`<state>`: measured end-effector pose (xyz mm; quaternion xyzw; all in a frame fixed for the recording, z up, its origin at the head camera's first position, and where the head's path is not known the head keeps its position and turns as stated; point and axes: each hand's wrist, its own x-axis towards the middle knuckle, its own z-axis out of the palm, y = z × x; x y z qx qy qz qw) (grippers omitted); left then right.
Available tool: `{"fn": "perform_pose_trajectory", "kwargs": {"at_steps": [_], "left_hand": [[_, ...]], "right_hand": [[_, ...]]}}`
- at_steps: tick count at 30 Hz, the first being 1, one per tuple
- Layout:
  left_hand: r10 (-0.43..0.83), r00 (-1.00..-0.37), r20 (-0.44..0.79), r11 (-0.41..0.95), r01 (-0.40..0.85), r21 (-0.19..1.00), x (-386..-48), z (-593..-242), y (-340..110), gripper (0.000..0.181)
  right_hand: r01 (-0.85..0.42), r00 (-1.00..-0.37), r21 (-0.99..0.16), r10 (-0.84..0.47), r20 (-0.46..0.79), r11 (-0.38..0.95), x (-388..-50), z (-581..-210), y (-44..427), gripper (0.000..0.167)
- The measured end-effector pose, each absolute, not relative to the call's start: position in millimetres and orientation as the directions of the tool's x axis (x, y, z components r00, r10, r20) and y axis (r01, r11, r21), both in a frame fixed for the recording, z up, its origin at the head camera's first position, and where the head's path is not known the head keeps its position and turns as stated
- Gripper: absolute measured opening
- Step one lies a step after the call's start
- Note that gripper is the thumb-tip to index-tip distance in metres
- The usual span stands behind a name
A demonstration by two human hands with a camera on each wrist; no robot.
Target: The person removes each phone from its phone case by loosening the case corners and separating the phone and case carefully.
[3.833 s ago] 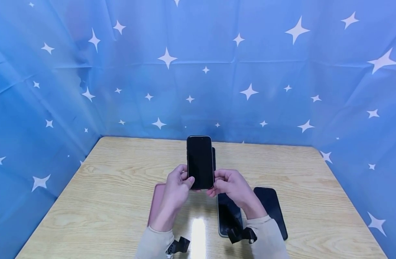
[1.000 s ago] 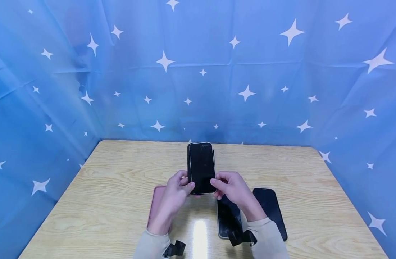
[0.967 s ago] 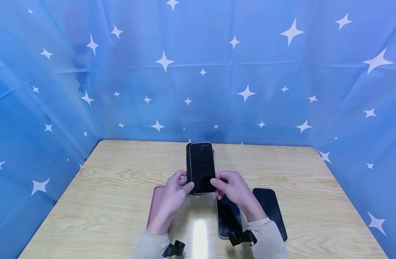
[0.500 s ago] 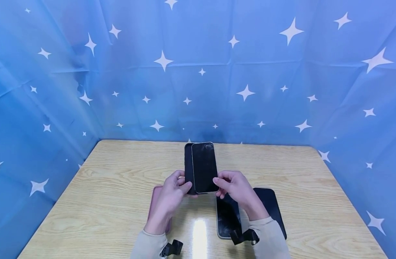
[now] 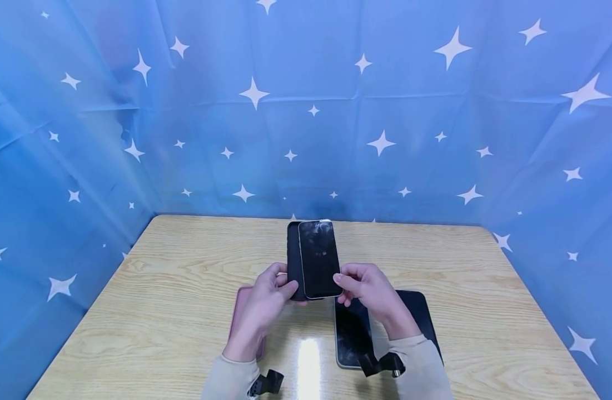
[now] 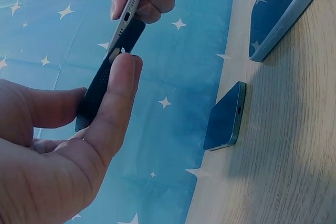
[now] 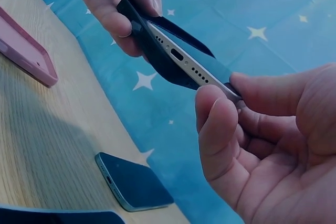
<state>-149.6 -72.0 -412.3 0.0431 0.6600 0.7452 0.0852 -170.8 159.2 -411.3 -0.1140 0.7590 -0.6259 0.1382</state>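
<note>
— What has just changed in your hands?

— The phone (image 5: pixel 319 261), at the centre of the frame just below the middle, sits slightly further right over the black case (image 5: pixel 293 261) than half a second ago, with a bit more of the case bare on its left; I take it that the phone is loose from the case, though the two overlap, so I don't count them as separate

— How are you gripping them?

— My left hand (image 5: pixel 267 303) pinches the case near its lower left corner, thumb in front; my right hand (image 5: pixel 367 286) pinches the phone by its lower right corner, thumb on the screen

— And against the earliest view?

— There the phone stands square in front and I see no such strip of case on its left; now it leans, its top a little left of its bottom, and my right thumb lies on the glass

— Anything unmoved?

— The pink case (image 5: pixel 239 308) lies at lower left, partly behind my left arm, and a second phone (image 5: pixel 352 333) lies at lower right under my right arm, both about where they were
</note>
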Motion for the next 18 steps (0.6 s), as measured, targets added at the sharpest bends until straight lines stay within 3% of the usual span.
{"fn": "perform_pose_trajectory", "kwargs": {"at_steps": [18], "left_hand": [[0.19,-0.979,-0.07,-0.102,-0.091,0.991,-147.0,-409.6,-76.5,0.024]], "right_hand": [[0.036,-0.952,-0.983,-0.292,-0.088,0.179,-170.7,-408.0,168.0,0.027]]}}
